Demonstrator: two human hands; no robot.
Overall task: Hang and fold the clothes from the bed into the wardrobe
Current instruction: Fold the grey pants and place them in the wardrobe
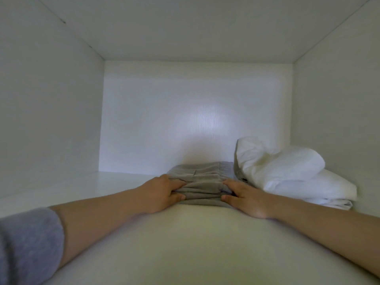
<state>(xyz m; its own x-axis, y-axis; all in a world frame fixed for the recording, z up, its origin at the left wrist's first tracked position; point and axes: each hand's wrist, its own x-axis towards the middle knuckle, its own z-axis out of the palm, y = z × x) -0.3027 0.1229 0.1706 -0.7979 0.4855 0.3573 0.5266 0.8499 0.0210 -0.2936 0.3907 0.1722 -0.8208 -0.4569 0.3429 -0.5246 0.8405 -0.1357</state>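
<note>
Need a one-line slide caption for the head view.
Left hand and right hand hold a folded grey garment on the wardrobe shelf, beside white bedding.

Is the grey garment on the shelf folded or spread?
Folded: grey garment shows stacked layers at its near edge, pinched by left hand and right hand.

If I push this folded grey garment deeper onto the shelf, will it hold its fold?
Probably floppy: the grey garment creases between the left hand and right hand. Likely slides on the smooth white shelf, though layers may shift.

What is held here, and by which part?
The folded grey garment: left hand grips its near left corner, right hand its near right corner.
</note>
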